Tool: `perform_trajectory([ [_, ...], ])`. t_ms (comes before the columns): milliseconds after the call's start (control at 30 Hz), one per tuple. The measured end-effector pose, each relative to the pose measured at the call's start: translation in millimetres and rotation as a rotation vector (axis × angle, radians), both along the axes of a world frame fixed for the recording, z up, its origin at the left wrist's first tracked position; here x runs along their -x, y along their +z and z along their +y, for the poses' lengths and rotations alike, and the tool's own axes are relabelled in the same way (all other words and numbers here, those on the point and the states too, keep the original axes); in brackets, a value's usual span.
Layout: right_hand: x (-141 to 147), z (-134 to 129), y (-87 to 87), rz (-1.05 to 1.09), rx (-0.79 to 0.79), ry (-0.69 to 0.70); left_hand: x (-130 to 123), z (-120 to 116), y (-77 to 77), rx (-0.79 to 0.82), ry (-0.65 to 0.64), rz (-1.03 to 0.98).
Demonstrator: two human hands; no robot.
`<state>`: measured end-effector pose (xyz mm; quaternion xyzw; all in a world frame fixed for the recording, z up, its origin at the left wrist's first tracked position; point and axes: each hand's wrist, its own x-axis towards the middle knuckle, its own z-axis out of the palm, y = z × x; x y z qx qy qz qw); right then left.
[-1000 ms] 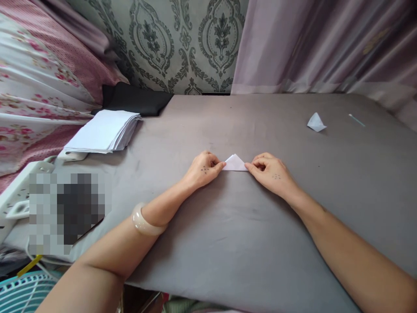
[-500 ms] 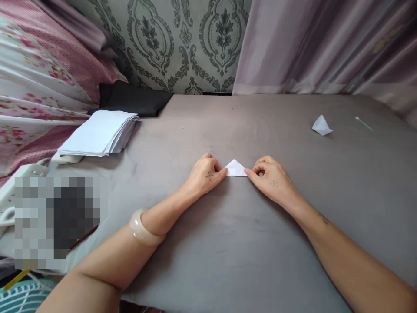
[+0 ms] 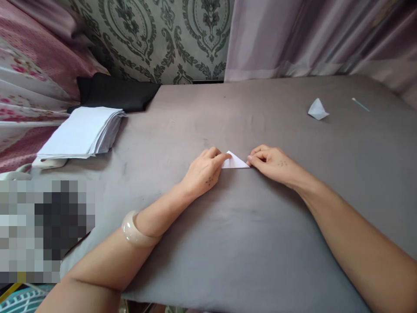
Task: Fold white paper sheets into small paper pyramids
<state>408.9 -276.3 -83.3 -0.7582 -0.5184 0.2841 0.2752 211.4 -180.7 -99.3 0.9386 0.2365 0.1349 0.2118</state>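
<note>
A small white folded paper triangle (image 3: pixel 237 162) lies on the grey cloth between my hands, its long edge toward me. My left hand (image 3: pixel 206 170) is closed on the paper's left part, with a fingertip pressed on its face near the peak. With thumb and forefinger pinched, my right hand (image 3: pixel 269 163) holds the right corner. The left end of the paper is hidden by my left fingers.
A stack of white paper (image 3: pixel 78 132) sits at the left, before a black folded item (image 3: pixel 117 92). Farther back on the right are a folded white paper piece (image 3: pixel 318 109) and a cotton swab (image 3: pixel 361 104). A blurred patch covers the left edge.
The view has shifted, so the background sits higher and farther left. My left fingers have moved over the triangle's left part. My right hand remains at its right corner.
</note>
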Motion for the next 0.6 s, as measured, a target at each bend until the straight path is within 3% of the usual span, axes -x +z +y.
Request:
perform_trajectory([
  [167, -4, -3, 6.0, 0.081, 0.049, -0.001, -1, -2, 0.7, -0.044, 0.004, 0.026],
  [600, 1, -2, -4.3, -0.041, 0.009, 0.001, 0, -1, 0.5, -0.121, -0.016, 0.09],
])
